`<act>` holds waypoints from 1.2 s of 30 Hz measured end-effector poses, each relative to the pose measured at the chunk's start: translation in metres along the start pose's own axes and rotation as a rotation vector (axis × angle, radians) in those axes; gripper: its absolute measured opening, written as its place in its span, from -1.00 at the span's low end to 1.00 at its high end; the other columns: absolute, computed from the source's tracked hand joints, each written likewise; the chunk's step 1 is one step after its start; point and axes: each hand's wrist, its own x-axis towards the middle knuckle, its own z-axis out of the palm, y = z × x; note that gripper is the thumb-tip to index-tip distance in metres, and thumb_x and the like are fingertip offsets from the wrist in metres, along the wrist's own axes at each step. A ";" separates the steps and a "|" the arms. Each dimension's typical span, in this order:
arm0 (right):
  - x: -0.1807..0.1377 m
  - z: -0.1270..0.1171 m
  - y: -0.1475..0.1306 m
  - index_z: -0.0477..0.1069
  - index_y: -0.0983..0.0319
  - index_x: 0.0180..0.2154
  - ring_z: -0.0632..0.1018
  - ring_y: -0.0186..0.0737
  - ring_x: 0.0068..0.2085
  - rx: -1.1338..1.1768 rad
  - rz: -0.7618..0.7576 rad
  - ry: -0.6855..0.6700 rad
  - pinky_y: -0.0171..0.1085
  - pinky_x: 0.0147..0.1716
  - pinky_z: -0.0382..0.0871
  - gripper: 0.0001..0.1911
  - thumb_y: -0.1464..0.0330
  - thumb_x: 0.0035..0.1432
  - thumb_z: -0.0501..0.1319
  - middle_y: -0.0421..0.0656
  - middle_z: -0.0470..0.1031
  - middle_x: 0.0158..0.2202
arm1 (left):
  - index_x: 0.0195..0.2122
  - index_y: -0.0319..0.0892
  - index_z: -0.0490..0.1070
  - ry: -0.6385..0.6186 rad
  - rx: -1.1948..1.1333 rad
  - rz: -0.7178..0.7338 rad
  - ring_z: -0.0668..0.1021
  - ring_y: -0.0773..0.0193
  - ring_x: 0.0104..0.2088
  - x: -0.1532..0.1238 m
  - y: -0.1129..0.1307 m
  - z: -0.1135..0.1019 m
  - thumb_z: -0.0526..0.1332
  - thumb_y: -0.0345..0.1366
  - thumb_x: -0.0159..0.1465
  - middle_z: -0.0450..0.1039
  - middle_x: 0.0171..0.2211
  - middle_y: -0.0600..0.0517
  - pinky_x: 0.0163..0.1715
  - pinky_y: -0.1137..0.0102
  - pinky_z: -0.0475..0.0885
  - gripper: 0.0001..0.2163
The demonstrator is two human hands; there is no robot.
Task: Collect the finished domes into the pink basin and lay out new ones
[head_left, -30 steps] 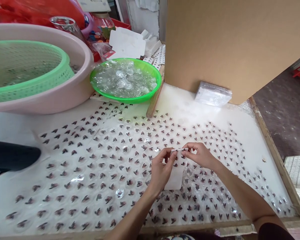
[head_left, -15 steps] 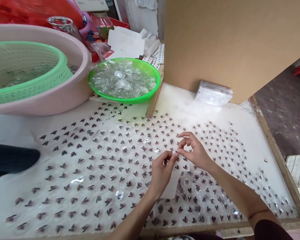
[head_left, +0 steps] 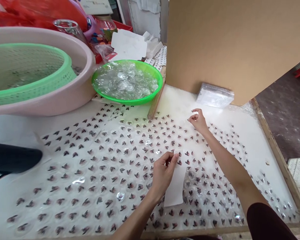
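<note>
My left hand [head_left: 163, 171] pinches a white sticker sheet [head_left: 174, 193] between thumb and fingers. A few dark-and-pink stickers show near its top, and its lower part is bare paper. Farther out, over the table, my right hand [head_left: 199, 121] has its fingers bent, with small dark stickers [head_left: 188, 120] at the fingertips. Below both hands lie many clear round plastic discs [head_left: 120, 196] in rows, most bearing one dark-and-pink sticker in the middle.
A green bowl [head_left: 140, 100] of clear discs stands at the back beside a wooden strip [head_left: 153, 110]. To its left, a pink basin [head_left: 82, 96] holds a green basket [head_left: 67, 63]. A cardboard sheet [head_left: 227, 43] rises behind a clear plastic box [head_left: 215, 95]. A black cylinder [head_left: 17, 158] juts in from the left.
My right hand has moved away from the sheet, up and to the right, with small dark stickers at its fingertips. My left hand still grips the sheet in nearly the same place.
</note>
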 end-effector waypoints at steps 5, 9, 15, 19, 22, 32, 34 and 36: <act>-0.001 0.010 0.003 0.15 0.13 -0.05 0.49 -0.20 -0.34 -0.239 0.023 -0.067 -0.20 -0.19 0.32 -0.58 0.44 0.03 0.16 -0.32 0.44 -0.42 | -0.49 -0.17 0.35 -0.014 0.008 0.008 0.29 0.34 -0.49 0.000 -0.002 0.000 0.17 -0.06 0.32 0.29 -0.55 0.10 -0.48 0.43 0.16 -0.67; -0.002 0.013 -0.005 0.17 0.18 0.02 0.50 -0.17 -0.32 -0.611 -0.101 -0.108 -0.07 0.00 0.20 -0.58 0.54 0.12 0.12 -0.26 0.46 -0.38 | -0.48 -0.17 0.35 -0.029 0.006 -0.002 0.30 0.33 -0.49 0.001 -0.003 0.001 0.17 -0.06 0.33 0.30 -0.55 0.10 -0.47 0.42 0.17 -0.67; -0.001 0.005 -0.014 0.30 0.23 0.00 0.51 0.01 -0.13 -0.864 -0.136 -0.045 -0.03 0.01 0.17 -0.67 0.44 0.18 0.23 0.02 0.46 -0.12 | -0.47 -0.17 0.36 -0.041 0.007 -0.003 0.32 0.32 -0.48 0.000 0.000 0.001 0.16 -0.05 0.33 0.32 -0.54 0.09 -0.48 0.42 0.17 -0.67; 0.003 0.006 -0.015 0.42 0.18 -0.22 0.51 -0.10 -0.14 -0.587 -0.094 -0.025 -0.11 -0.03 0.24 -0.91 0.37 0.26 0.14 -0.08 0.49 -0.14 | -0.47 -0.16 0.35 -0.056 0.001 -0.003 0.29 0.34 -0.51 -0.001 0.000 0.001 0.16 -0.04 0.34 0.31 -0.54 0.09 -0.49 0.42 0.17 -0.66; 0.008 0.013 -0.017 0.43 0.18 -0.36 0.53 -0.21 -0.25 -0.361 0.043 -0.168 -0.23 -0.14 0.32 -0.90 0.40 0.21 0.17 -0.18 0.54 -0.29 | -0.47 -0.16 0.35 -0.050 0.007 0.001 0.29 0.34 -0.51 -0.001 -0.002 0.001 0.17 -0.04 0.34 0.31 -0.55 0.09 -0.49 0.42 0.16 -0.66; 0.007 0.031 -0.022 0.40 0.19 -0.43 0.52 -0.23 -0.28 -0.568 0.027 -0.244 -0.13 0.05 0.19 -0.88 0.48 0.14 0.19 -0.24 0.54 -0.39 | -0.48 -0.16 0.34 -0.001 -0.013 -0.007 0.28 0.34 -0.51 0.001 0.002 -0.001 0.17 -0.03 0.32 0.26 -0.55 0.10 -0.52 0.43 0.14 -0.66; 0.004 0.033 -0.026 0.39 0.20 -0.35 0.50 -0.23 -0.33 -0.674 -0.021 -0.249 -0.10 0.07 0.14 -0.91 0.49 0.17 0.18 -0.26 0.50 -0.45 | -0.49 -0.16 0.33 0.016 -0.014 -0.008 0.26 0.33 -0.51 0.001 0.003 -0.002 0.18 -0.01 0.32 0.23 -0.56 0.10 -0.52 0.43 0.14 -0.65; 0.003 0.034 -0.029 0.36 0.20 -0.20 0.48 -0.20 -0.37 -0.756 -0.058 -0.240 -0.08 0.04 0.12 -0.87 0.49 0.19 0.18 -0.27 0.46 -0.49 | -0.50 -0.15 0.32 0.025 -0.015 -0.007 0.24 0.34 -0.52 0.001 0.003 -0.002 0.18 0.01 0.31 0.20 -0.56 0.11 -0.53 0.43 0.13 -0.63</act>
